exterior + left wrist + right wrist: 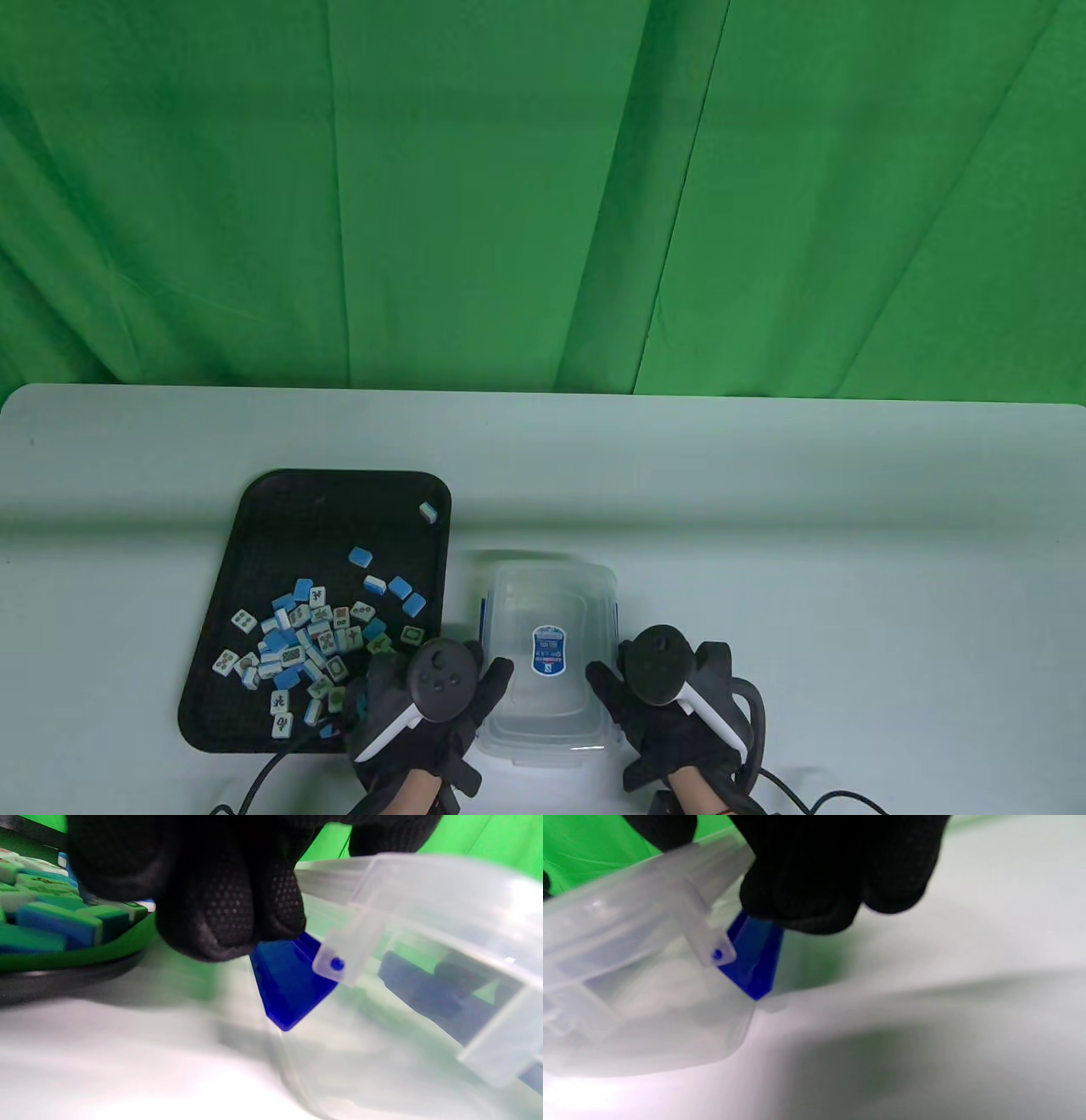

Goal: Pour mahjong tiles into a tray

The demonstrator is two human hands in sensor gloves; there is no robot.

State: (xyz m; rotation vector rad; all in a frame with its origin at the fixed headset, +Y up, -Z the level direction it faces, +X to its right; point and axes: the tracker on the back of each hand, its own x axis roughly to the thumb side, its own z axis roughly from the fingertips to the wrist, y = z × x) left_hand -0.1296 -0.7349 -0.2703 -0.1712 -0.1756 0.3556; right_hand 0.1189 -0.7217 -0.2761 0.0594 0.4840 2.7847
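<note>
Table view with 2 wrist views. The black rectangular plastic tray [254, 509] with rounded corners and a raised rim lies on the left of the pale matte surface [848, 526]. The small blocky mahjong tiles [297, 632], white-faced with blue backs, lie loose inside it: most heaped toward its near half, a few scattered toward the far right corner. The clear rectangular plastic container [547, 594], with rounded corners and a blue-and-white label on its base, stands just to the right of the tray and appears empty; no tile is visible in it. By this evidence the pour is judged done, and what is left, at most, is to set the container down and let go.

The left hand [428, 705] and the right hand [670, 705], both in black knit gloves with dotted grip texture, flank the near end of the container, 1 on each side. In each wrist view, gloved fingertips [229, 929] rest at the container's rim, against a translucent blue hinged latch [292, 984] that hangs on a clear lug with a blue pin; the same arrangement shows at the right-side latch [755, 959]. Both hands therefore appear to hold the container by its sides. Whether its base is fully seated on the surface cannot be told. The container walls are glossy and semi-transparent; a creased green cloth backdrop [543, 187] hangs behind.
</note>
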